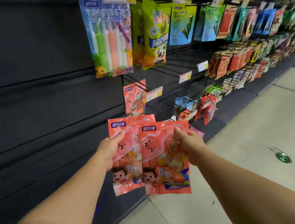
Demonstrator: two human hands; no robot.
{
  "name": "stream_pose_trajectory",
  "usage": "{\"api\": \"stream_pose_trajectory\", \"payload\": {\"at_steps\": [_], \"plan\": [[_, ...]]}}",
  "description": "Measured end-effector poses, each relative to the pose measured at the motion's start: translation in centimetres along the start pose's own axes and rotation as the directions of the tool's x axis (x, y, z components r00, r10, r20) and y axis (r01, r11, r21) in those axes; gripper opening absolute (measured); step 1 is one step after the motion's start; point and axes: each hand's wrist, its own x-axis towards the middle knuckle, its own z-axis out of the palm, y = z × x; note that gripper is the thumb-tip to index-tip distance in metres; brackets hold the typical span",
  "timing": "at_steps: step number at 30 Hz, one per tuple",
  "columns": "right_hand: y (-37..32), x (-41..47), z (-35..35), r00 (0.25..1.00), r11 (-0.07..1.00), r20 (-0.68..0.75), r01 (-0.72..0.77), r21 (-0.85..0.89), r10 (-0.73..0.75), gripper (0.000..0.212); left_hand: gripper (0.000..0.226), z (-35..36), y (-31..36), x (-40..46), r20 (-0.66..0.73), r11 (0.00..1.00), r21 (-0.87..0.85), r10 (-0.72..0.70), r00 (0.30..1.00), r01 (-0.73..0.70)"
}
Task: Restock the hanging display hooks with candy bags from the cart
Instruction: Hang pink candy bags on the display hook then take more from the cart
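Both hands up, and each one has a pink candy bag. Your left hand (110, 151) grips the rear bag (125, 162) at its upper left; your right hand (190, 143) pinches the front bag (164, 165) near its top right, overlapping the other. Held high by the headers, likely so the hang holes stay free. Just above, a matching pink bag (135, 98) already hangs on the hook (141, 86), so that looks like your target. No cart in view.
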Motion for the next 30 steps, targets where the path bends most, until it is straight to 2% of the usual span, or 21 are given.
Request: {"api": "stream_pose_trajectory", "payload": {"at_steps": [3,7,10,12,14,15,16,19,23,27,30], "plan": [[-0.7,3.7,0.7,0.999,1.0,0.042,0.011,-0.014,-0.011,0.025,0.039,-1.3,0.5,3.1,-0.078,0.999,-0.026,-0.033,0.996,0.031],[-0.9,9.1,1.2,0.986,0.999,0.166,-0.009,-0.04,0.016,0.031,0.031,-2.1,0.8,6.2,-0.179,0.998,-0.062,-0.043,0.983,0.032],[-0.6,13.8,1.2,0.972,0.997,0.232,-0.011,-0.079,0.029,0.026,0.03,-1.9,0.4,8.5,-0.278,0.998,-0.07,-0.026,0.96,0.007],[-0.7,16.9,1.2,0.957,0.994,0.288,-0.014,-0.111,0.046,0.032,0.048,-1.4,0.1,9.8,-0.337,0.995,-0.098,-0.036,0.941,0.003],[-1.0,20.4,1.2,0.935,0.987,0.347,-0.02,-0.156,0.074,0.044,0.077,-0.7,-0.4,10.7,-0.373,0.99,-0.136,-0.074,0.925,0.024],[-1.5,21.8,1.1,0.914,0.985,0.397,-0.016,-0.171,0.083,0.044,0.087,-0.3,-0.9,11.2,-0.401,0.987,-0.155,-0.096,0.911,0.036],[-1.9,23.1,1.1,0.89,0.984,0.446,-0.009,-0.176,0.088,0.042,0.087,0.6,-1.1,11.3,-0.418,0.985,-0.167,-0.105,0.902,0.038],[-3.7,26.1,1.4,0.836,0.981,0.54,0.01,-0.192,0.097,0.04,0.063,3.4,-0.9,11.5,-0.464,0.984,-0.179,-0.098,0.881,0.015],[-5.0,29.2,2.0,0.741,0.982,0.661,0.013,-0.189,0.117,0.038,0.054,5.2,-1.3,11.5,-0.507,0.975,-0.22,-0.1,0.856,-0.016],[-6.0,31.3,2.4,0.647,0.987,0.75,-0.022,-0.158,0.135,0.043,0.072,5.2,-2.1,11.4,-0.559,0.966,-0.258,-0.131,0.819,-0.021],[-7.2,32.0,2.8,0.578,0.992,0.808,-0.031,-0.121,0.117,0.034,0.083,4.8,-2.3,11.3,-0.579,0.958,-0.286,-0.149,0.801,-0.028]]}}
